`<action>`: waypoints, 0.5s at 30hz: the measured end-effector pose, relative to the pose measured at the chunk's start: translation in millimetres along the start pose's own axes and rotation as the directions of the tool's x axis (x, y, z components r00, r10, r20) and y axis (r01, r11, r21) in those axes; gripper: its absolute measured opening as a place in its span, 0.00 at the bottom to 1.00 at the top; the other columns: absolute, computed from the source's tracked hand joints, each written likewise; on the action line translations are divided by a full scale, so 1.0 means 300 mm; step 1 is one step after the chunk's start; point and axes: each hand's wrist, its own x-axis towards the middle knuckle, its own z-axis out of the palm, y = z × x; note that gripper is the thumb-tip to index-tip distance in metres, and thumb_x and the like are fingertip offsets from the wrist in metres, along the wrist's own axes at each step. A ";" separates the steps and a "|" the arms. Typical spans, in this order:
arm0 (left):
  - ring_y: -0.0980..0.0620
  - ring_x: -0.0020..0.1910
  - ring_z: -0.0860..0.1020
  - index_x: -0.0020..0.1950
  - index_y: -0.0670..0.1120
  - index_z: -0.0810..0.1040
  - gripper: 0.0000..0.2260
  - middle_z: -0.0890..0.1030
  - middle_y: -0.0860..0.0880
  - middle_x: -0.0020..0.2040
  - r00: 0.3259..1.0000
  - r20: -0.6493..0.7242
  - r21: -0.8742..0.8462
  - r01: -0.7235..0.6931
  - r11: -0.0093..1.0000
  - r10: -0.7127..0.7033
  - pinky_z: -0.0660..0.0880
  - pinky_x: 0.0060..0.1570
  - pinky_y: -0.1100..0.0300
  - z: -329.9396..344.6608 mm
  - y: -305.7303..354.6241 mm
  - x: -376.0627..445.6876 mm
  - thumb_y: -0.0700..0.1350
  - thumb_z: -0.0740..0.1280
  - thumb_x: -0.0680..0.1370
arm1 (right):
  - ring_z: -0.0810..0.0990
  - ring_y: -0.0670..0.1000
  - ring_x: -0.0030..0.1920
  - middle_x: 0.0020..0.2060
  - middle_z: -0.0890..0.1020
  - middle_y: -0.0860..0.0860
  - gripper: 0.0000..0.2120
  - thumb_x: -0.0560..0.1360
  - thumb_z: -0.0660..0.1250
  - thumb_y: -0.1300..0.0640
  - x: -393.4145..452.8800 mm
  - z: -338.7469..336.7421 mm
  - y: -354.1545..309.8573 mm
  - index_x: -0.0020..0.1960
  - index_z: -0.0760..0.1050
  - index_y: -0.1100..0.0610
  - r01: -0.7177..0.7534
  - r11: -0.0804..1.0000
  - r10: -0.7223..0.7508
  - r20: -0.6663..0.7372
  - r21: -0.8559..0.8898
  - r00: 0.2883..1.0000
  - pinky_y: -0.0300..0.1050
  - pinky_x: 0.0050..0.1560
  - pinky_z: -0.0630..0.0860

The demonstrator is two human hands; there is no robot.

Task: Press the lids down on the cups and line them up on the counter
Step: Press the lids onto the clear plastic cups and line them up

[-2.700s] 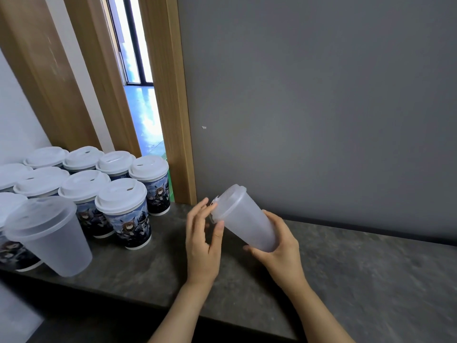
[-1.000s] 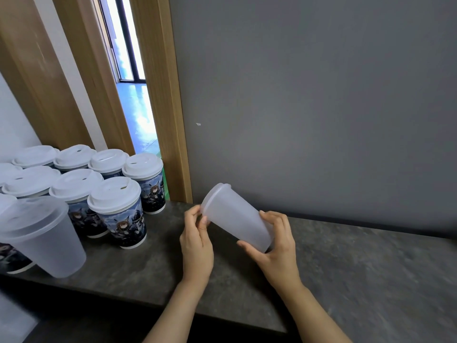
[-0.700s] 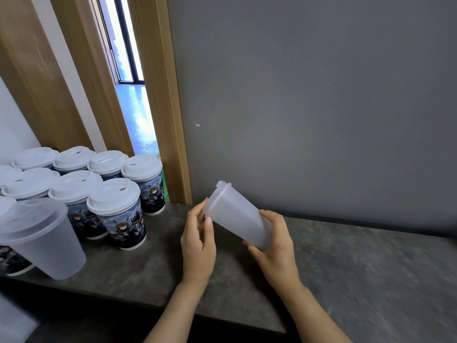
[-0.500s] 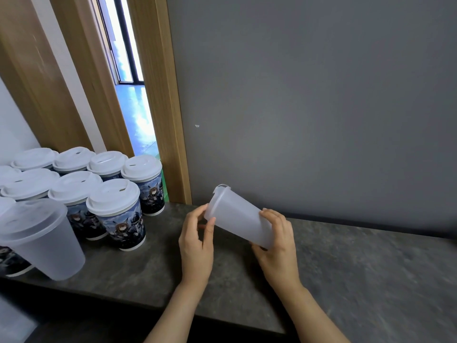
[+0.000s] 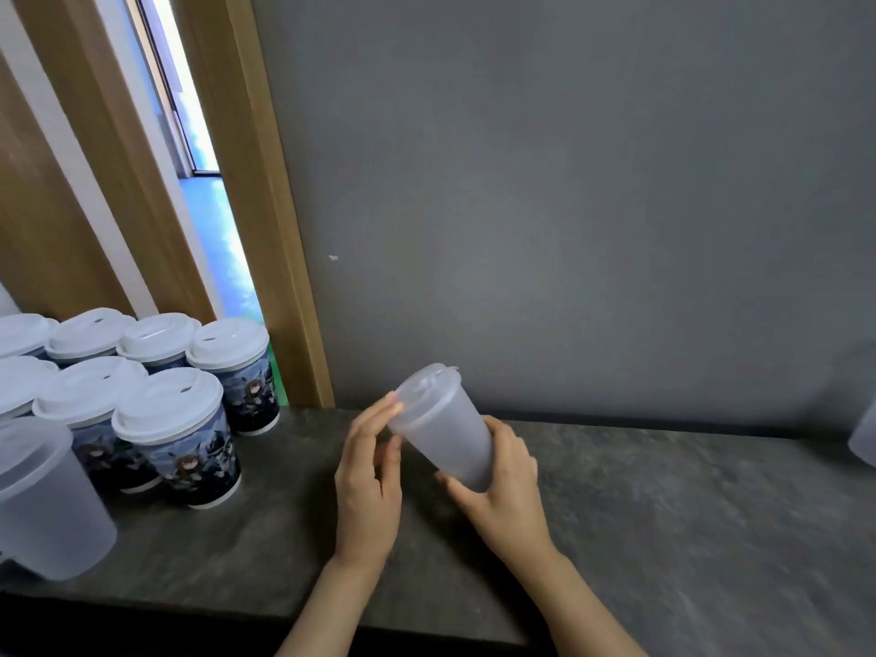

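Note:
A frosted translucent cup with a matching lid is held tilted above the dark stone counter, lid end up and to the left. My right hand grips the cup's lower half from below. My left hand pinches the lid's rim, fingertips on its left edge and thumb just under it. At the left stand several printed paper cups with white lids, packed in rows. In front of them, at the counter's front left, stands another lidded frosted cup.
A grey wall rises right behind the counter. A wooden door frame with a bright gap stands behind the printed cups. Part of another frosted cup shows at the right edge. The counter's front edge runs below my forearms.
The cup has tipped a little more upright in my right hand. My left fingers have shifted along the lid's rim. The view has swung slightly right.

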 end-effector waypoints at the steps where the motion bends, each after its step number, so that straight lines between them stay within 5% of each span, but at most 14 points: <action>1: 0.53 0.67 0.74 0.66 0.44 0.74 0.17 0.76 0.49 0.65 0.999 0.029 -0.012 -0.020 1.000 0.021 0.73 0.65 0.54 0.020 0.021 0.006 0.34 0.64 0.78 | 0.70 0.40 0.57 0.56 0.72 0.37 0.32 0.65 0.70 0.37 -0.005 -0.024 0.016 0.66 0.65 0.42 -0.013 1.000 0.012 -0.025 -0.010 1.000 0.40 0.57 0.64; 5: 0.55 0.67 0.73 0.64 0.46 0.76 0.17 0.76 0.51 0.64 0.976 0.173 -0.079 -0.120 0.990 0.132 0.70 0.65 0.63 0.160 0.142 0.028 0.35 0.66 0.76 | 0.73 0.44 0.57 0.54 0.73 0.39 0.32 0.63 0.70 0.38 -0.028 -0.177 0.102 0.64 0.70 0.45 -0.102 0.994 0.105 -0.141 0.031 0.984 0.45 0.58 0.69; 8: 0.54 0.68 0.74 0.61 0.45 0.79 0.17 0.77 0.51 0.64 0.943 0.294 -0.157 -0.113 0.981 0.156 0.71 0.65 0.61 0.298 0.247 0.029 0.32 0.69 0.75 | 0.78 0.46 0.54 0.52 0.75 0.40 0.28 0.61 0.74 0.45 -0.054 -0.326 0.183 0.59 0.71 0.44 -0.160 0.981 0.182 -0.233 0.109 0.955 0.52 0.53 0.77; 15: 0.55 0.69 0.72 0.62 0.47 0.79 0.16 0.76 0.53 0.65 0.843 0.473 -0.204 -0.178 0.963 0.256 0.72 0.64 0.54 0.602 0.481 0.002 0.39 0.72 0.75 | 0.82 0.42 0.50 0.51 0.83 0.42 0.27 0.63 0.80 0.57 -0.109 -0.644 0.376 0.59 0.74 0.45 -0.301 0.934 0.347 -0.299 0.190 0.889 0.38 0.46 0.79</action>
